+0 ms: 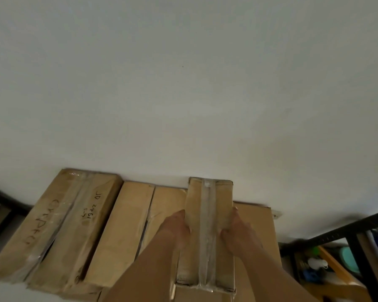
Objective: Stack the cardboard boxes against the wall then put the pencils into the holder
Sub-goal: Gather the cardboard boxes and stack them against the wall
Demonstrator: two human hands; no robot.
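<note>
Head view: left hand (176, 225), right hand (238, 233) grip narrow box (207, 214) by long sides, likely squaring it atop larger box (258, 232), end toward wall (183, 83).

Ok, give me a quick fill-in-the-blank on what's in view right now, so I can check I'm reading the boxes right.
1. The left hand and right hand grip the narrow box by its two long ____.
2. A strip of clear ____ runs along the top of the narrow box.
3. The handwritten box lies to the ____ of the narrow box.
4. The black shelf stands at the ____ edge of the view.
Missing words: sides; tape; left; right.
</note>
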